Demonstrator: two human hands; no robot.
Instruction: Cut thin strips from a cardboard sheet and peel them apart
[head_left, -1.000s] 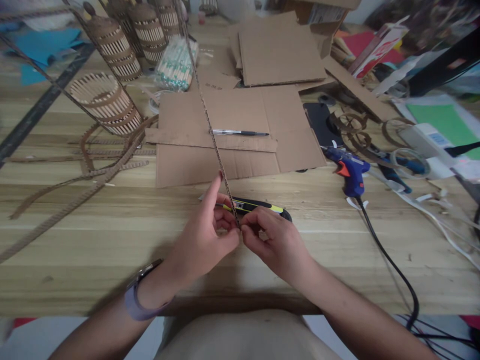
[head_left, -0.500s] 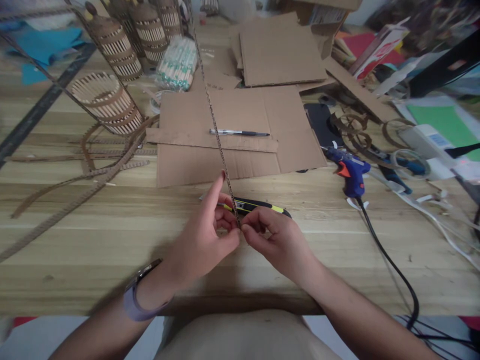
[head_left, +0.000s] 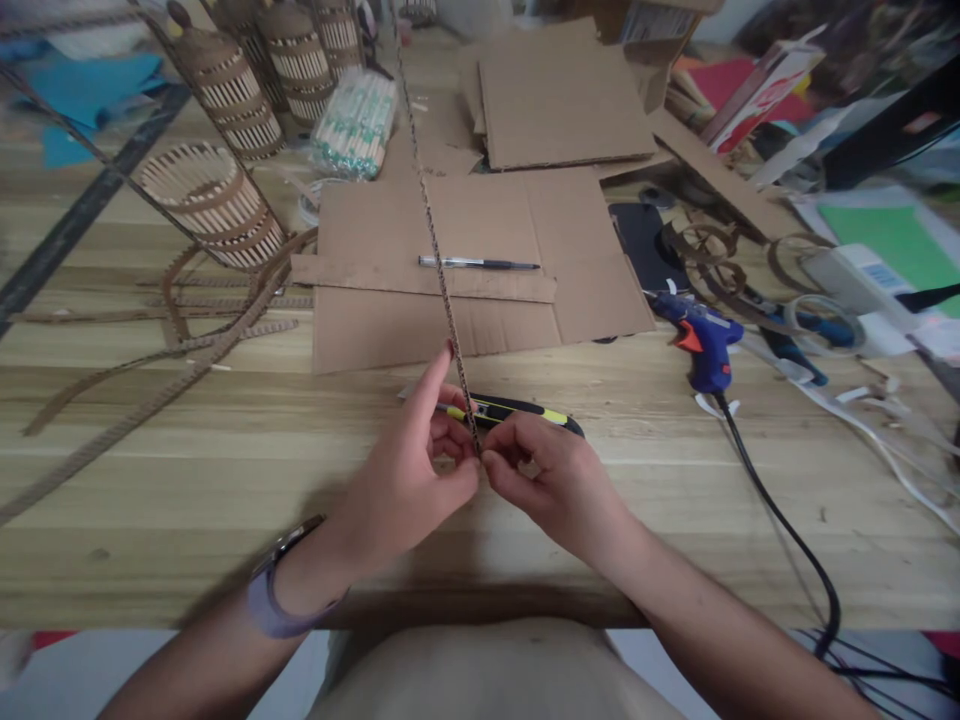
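Note:
A long, thin corrugated cardboard strip [head_left: 433,235], seen edge-on, runs from my fingers up past the top of the head view. My left hand [head_left: 409,465] grips its near end between thumb and fingers, the index finger stretched along its side. Close beside it, my right hand [head_left: 544,470] pinches the same end with thumb and bent fingers. Just beyond both hands a black and yellow utility knife [head_left: 525,408] lies on the wooden table [head_left: 187,540], partly covered by the fingers. Farther off, a pen [head_left: 480,264] rests on a flat cardboard sheet [head_left: 375,335].
A blue hot glue gun [head_left: 705,345] lies at the right, its cord reaching the front edge. Loose cardboard strips [head_left: 202,345] and an open stick basket [head_left: 214,205] are at the left. Behind stand a bag of wrapped sticks [head_left: 354,128] and stacked cardboard [head_left: 562,100].
The strip's far part has swung slightly to the right. Both hands keep the same hold and place.

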